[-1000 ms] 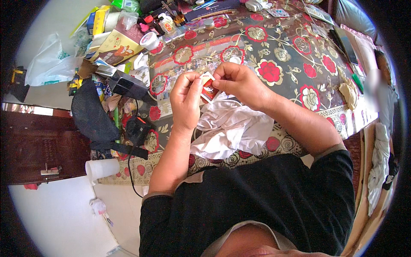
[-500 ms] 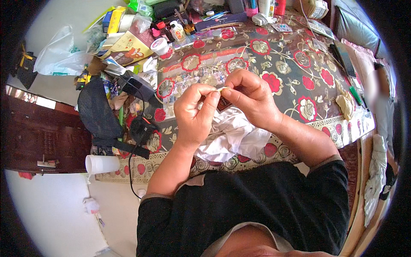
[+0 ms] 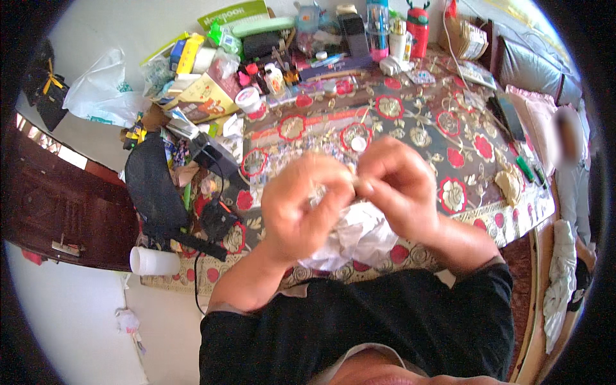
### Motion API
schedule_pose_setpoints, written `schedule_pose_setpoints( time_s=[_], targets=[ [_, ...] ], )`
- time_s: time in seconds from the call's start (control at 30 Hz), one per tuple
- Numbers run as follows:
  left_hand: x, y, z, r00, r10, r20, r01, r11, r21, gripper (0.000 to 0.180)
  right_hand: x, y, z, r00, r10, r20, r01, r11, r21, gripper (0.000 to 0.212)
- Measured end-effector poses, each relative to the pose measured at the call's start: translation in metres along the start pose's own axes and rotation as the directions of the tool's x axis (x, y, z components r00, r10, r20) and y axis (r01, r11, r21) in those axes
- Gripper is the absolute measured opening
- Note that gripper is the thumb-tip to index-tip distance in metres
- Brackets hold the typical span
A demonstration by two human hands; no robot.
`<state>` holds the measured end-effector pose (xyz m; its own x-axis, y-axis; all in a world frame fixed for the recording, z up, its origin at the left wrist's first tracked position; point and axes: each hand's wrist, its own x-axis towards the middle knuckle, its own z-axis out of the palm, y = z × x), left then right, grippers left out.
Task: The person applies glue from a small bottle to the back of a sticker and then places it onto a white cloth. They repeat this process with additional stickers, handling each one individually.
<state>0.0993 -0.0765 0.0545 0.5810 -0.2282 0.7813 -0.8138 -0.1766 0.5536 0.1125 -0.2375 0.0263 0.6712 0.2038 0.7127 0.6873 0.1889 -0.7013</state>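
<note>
My left hand (image 3: pixel 301 205) and my right hand (image 3: pixel 404 186) meet over the middle of the table's near side, somewhat blurred. Thumb and forefinger of each are pinched, with the fingertips close together. Whatever lies between them is too small and smeared to make out. Beneath the hands, a crumpled white cloth (image 3: pixel 366 239) rests on the near edge of the flowered tablecloth (image 3: pixel 420 160); the hands hide part of it. Just beyond the fingers is a small white disc (image 3: pixel 359 144).
Bottles, a white tub (image 3: pixel 248 100), boxes and a red flask (image 3: pixel 417 31) crowd the far side. At the left lie a black bag (image 3: pixel 151 179), a cable and a white cup (image 3: pixel 154 262). On the right are a green marker (image 3: pixel 525 168) and a crumpled beige cloth (image 3: pixel 509 185).
Both pinched hands have moved nearer to me and slightly right, and are more blurred. The white disc beyond them now shows. My view has tilted, revealing more of the far side.
</note>
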Motion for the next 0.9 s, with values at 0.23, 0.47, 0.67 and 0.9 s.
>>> schedule_pose_setpoints(
  time_s=[0.23,0.47,0.67,0.9],
  targets=[
    [0.011,0.051,0.012,0.902,0.427,0.067,-0.329,0.778,-0.535,0.008,-0.001,-0.064,0.009,0.765,-0.638,-0.087,0.643,0.763,0.061,0.018],
    [0.007,0.062,0.032,0.941,0.299,-0.159,-0.336,0.771,-0.541,0.010,-0.005,-0.073,0.016,0.794,-0.596,-0.122,0.605,0.794,0.054,0.005],
    [0.006,0.049,0.029,0.905,0.396,-0.157,-0.412,0.724,-0.553,0.009,-0.005,-0.071,0.025,0.805,-0.561,-0.191,0.583,0.807,0.088,0.006],
    [0.000,0.049,0.039,0.914,0.301,-0.272,-0.405,0.720,-0.564,0.010,-0.006,-0.070,0.029,0.829,-0.521,-0.202,0.544,0.836,0.078,0.009]
  ],
)
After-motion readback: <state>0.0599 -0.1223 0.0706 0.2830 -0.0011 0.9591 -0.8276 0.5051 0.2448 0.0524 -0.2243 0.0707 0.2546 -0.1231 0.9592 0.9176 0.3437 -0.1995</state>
